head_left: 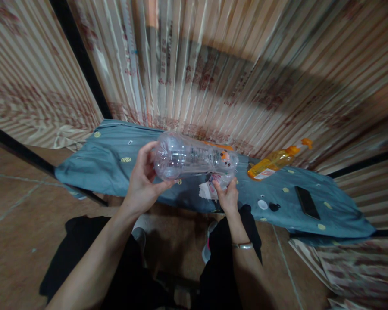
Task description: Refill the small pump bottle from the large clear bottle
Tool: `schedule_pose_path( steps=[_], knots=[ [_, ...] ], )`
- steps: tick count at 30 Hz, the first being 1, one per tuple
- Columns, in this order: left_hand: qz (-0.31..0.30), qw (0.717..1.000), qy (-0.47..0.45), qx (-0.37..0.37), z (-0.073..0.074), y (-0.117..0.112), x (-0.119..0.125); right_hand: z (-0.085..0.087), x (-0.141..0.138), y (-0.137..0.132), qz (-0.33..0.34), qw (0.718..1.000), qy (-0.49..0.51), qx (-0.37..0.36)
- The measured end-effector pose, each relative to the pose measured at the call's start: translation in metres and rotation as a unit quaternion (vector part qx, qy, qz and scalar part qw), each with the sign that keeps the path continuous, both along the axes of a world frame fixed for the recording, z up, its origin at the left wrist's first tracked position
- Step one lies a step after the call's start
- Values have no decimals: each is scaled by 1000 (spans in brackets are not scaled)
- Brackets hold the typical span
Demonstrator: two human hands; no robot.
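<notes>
A clear empty plastic bottle (pixel 194 158) lies on its side in the air above a blue-grey cloth (pixel 116 163). My left hand (pixel 144 181) grips the bottle's base end, fingers curled around it. My right hand (pixel 226 196) pinches a partly peeled paper label (pixel 210 187) hanging from the bottle near its neck end. A metal bangle sits on my right wrist.
An orange bottle of yellow liquid (pixel 274 161) lies on the cloth to the right. A dark phone (pixel 307 202), a white cap (pixel 262 204) and a black cap (pixel 274 207) rest near it. A striped curtain (pixel 229 64) hangs behind. My dark-clothed knees are below.
</notes>
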State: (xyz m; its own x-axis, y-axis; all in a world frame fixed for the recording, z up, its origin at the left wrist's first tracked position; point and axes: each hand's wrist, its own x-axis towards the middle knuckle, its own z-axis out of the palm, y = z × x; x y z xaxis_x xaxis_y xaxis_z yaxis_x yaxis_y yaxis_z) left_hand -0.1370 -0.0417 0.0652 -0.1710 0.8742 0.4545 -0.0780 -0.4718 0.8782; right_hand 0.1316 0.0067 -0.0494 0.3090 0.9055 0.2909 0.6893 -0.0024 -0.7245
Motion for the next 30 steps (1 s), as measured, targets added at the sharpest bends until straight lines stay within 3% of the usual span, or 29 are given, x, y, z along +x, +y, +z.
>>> schedule_pose_path(
  steps=[30],
  knots=[
    [6,1000,6,0,-1,1,0,2,-1,-1,-1,1000,8,-6]
  ],
)
